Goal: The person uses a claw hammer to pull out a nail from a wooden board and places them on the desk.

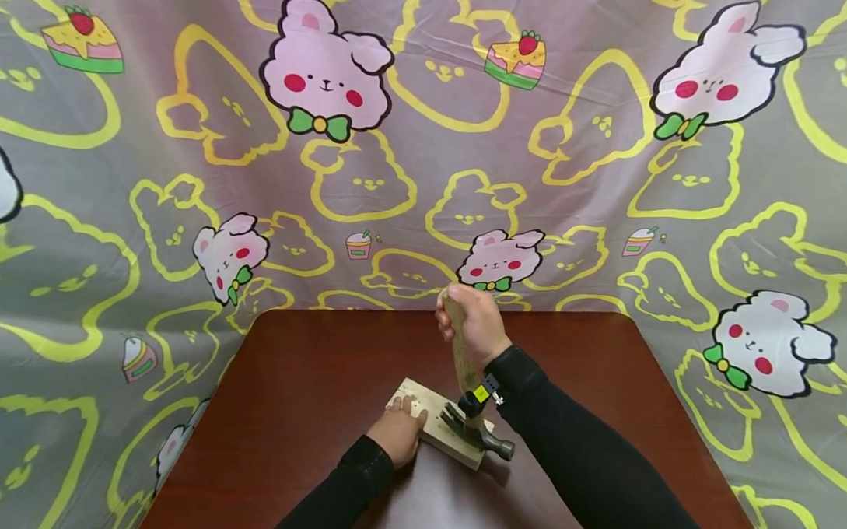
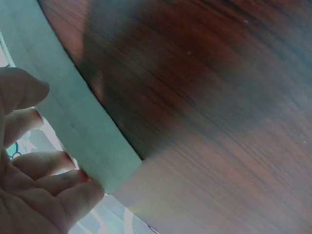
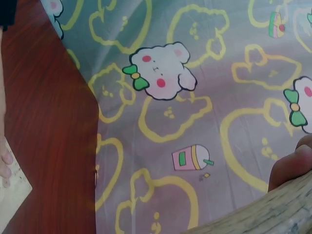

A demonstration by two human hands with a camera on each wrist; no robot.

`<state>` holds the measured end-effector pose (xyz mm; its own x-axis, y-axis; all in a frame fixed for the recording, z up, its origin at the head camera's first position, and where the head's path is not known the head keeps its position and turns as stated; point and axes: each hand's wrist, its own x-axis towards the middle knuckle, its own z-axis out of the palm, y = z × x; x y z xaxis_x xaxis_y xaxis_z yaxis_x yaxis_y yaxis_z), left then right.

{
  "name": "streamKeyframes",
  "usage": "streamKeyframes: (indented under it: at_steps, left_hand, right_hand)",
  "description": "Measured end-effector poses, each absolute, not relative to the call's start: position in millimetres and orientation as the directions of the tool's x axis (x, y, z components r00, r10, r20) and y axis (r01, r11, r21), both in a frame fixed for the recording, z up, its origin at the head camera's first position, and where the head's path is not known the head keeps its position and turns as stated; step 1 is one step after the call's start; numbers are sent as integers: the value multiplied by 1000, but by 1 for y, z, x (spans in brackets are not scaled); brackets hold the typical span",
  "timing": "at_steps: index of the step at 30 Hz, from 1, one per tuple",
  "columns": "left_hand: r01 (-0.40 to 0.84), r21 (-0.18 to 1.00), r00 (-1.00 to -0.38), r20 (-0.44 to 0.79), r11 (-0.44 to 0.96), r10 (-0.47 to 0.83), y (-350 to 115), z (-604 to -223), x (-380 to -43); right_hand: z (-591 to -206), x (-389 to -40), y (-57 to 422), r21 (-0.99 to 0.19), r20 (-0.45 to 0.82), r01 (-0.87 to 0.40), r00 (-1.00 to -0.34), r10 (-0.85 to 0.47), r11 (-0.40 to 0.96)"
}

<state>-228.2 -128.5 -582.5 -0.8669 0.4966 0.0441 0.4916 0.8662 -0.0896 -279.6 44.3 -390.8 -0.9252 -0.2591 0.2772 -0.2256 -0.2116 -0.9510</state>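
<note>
A pale wooden block (image 1: 444, 443) lies at a slant on the table, with small dark marks on its top. My left hand (image 1: 399, 435) presses on the block's left part, fingers and thumb spread over the top. The left wrist view shows the block's long side (image 2: 87, 117) beside those fingertips. My right hand (image 1: 478, 321) grips a claw hammer by its upright wooden handle (image 1: 460, 349), near the top end. The hammer's metal head (image 1: 474, 432) sits low over the block's right part, its claw pointing left and its striking face past the block's edge.
The brown table (image 1: 315, 362) has a glossy patch at the near side. A grey cloth (image 1: 420, 156) with rabbit prints and yellow outlines surrounds its back and sides. Both forearms wear black sleeves, and a small wrist device (image 1: 482, 392) hides part of the handle.
</note>
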Motion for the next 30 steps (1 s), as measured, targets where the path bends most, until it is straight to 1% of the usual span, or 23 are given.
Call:
streamKeyframes:
  at_steps: [3, 9, 14, 23, 27, 30]
  left_hand:
    - [495, -82, -866, 44, 865, 499, -132, -581, -229]
    - [494, -75, -867, 35, 866, 498, -131, -583, -226]
    - [495, -84, -866, 36, 865, 499, -130, -581, -227]
    - [519, -84, -846, 94, 851, 525, -126, -587, -231]
    - [508, -70, -854, 91, 859, 513, -126, -586, -232]
    - [485, -45, -871, 62, 873, 487, -128, -585, -231]
  right_hand:
    - [-389, -276, 43, -946, 309, -261, -908, -282, -193]
    - [-389, -271, 45, -945, 312, -266, -908, -280, -193]
    - [-390, -270, 49, -935, 325, -263, -903, -280, -238]
    - [-390, -267, 75, -896, 357, -259, -903, -238, -360]
    - [-392, -261, 92, -869, 398, -301, -896, -194, -392]
    - [-396, -257, 103, -841, 434, -334, -886, -164, -425]
